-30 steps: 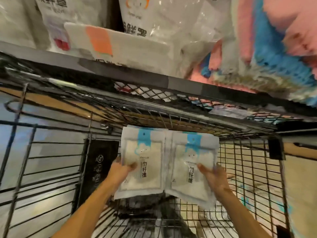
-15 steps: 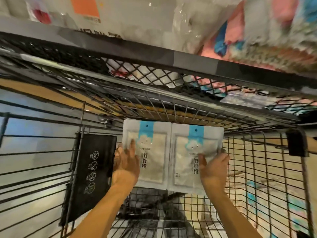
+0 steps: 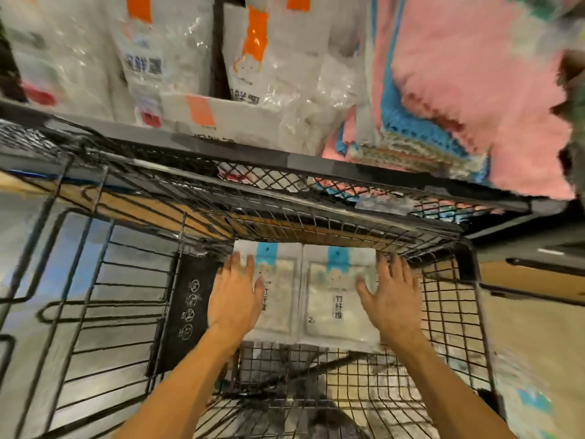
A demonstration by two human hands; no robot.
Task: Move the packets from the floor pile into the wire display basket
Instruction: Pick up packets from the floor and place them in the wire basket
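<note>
**Two packets flat against the basket's far wall**

Two white packets, the left packet (image 3: 280, 289) and right packet (image 3: 338, 296), lie side by side at the far edge of the wire display basket (image 3: 449, 312). Each has a blue tab and reads "竹纤维"; the right shows "2". The left hand (image 3: 235, 299) and right hand (image 3: 391, 299) lie spread, fingers straight, on their outer edges.

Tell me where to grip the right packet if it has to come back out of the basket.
Probably pinch the near bottom edge of the right packet, coming from your own side. It lies flat on the basket floor, its top edge tight to the far wall and its left edge against the left packet. The right hand covers its right edge.
</note>
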